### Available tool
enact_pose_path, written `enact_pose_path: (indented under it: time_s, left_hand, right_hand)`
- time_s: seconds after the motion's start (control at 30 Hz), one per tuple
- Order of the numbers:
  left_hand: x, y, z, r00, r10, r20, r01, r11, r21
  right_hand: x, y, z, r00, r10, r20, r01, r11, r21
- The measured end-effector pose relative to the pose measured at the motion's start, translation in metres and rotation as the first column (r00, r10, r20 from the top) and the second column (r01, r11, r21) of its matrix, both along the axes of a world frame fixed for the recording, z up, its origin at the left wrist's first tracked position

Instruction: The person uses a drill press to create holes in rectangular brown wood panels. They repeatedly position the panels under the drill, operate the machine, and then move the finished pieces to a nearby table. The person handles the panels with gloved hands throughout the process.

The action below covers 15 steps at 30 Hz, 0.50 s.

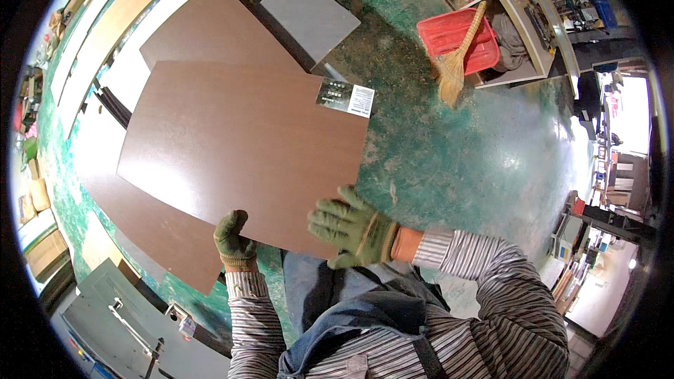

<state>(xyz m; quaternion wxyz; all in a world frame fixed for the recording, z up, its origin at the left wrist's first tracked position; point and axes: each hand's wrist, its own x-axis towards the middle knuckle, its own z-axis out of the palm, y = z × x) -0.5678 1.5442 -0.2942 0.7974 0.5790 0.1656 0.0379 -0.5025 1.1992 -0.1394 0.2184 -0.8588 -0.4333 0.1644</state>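
Note:
A large brown wood-finish board [239, 119] lies in front of me, with a black-and-white label [345, 98] at its far right corner. My left hand [234, 238], in a green knit glove, grips the near edge of this board, the thumb on top and the other fingers partly hidden. Spread fingers of my gloved right hand [353, 229] lie at the board's near right corner. Beneath it, another brown board [168, 235] sticks out toward the near left, and a further brown board [210, 31] shows beyond the far edge.
A grey panel [312, 17] lies past the boards. At the far right, a red dustpan [442, 31] and a straw hand broom [456, 63] rest by an open wooden box [523, 21]. Long pale boards [116, 28] lean along the left. A grey cabinet [105, 302] stands at the near left.

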Motion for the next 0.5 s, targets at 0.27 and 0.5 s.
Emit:
enact_pose_path:
  time_s: [0.27, 0.5]
  left_hand:
    - [0.000, 0.000, 0.048, 0.920, 0.225, -0.321, -0.302, 0.929, -0.213]
    - [0.013, 0.000, 0.081, 0.916, 0.040, -0.398, -0.228, 0.871, -0.435]
  right_hand:
    - [0.164, -0.104, -0.057, 0.662, -0.731, 0.164, 0.748, 0.657, -0.093]
    - [0.133, -0.080, -0.085, 0.284, -0.614, -0.736, 0.936, 0.345, 0.073]
